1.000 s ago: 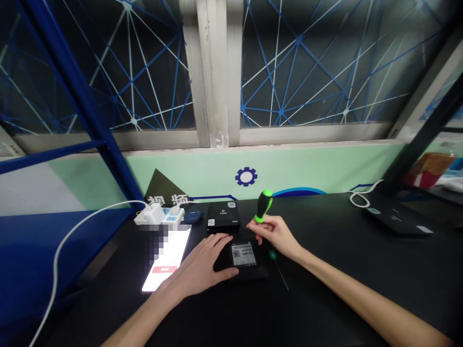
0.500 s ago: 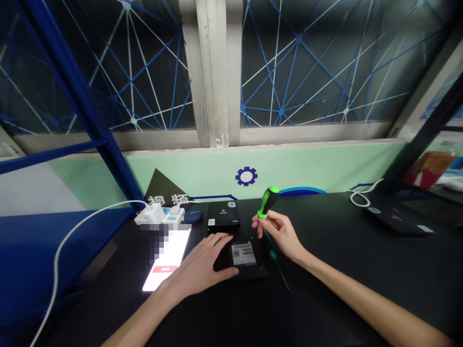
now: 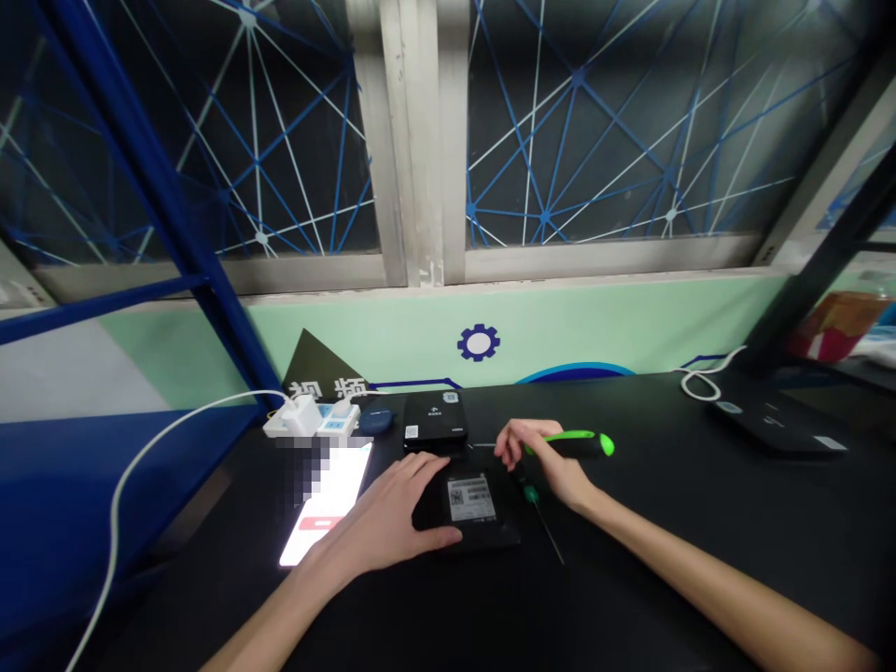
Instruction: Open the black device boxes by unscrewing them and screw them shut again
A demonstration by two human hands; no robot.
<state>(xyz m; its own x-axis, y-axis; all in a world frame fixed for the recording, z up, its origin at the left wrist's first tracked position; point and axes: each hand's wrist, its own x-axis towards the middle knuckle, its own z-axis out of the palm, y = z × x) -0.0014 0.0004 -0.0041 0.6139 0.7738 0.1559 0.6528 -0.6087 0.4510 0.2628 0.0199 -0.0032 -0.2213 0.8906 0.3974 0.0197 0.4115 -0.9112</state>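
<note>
My left hand lies flat with its fingers spread on the left part of a small black box that bears a white label. My right hand is closed round a black and green screwdriver. The tool lies almost level, handle end to the right, its thin shaft pointing left just beyond the box's far edge. A second, thinner screwdriver with a green collar rests on the black table just right of the box.
Behind the box sits another black box. A lit phone lies to the left, with a white power strip, its white cable and a dark blue case behind it. A flat black device lies at the far right.
My right hand has tipped the screwdriver from upright over the box down to nearly level, handle swinging right. The left hand has stayed on the box.
</note>
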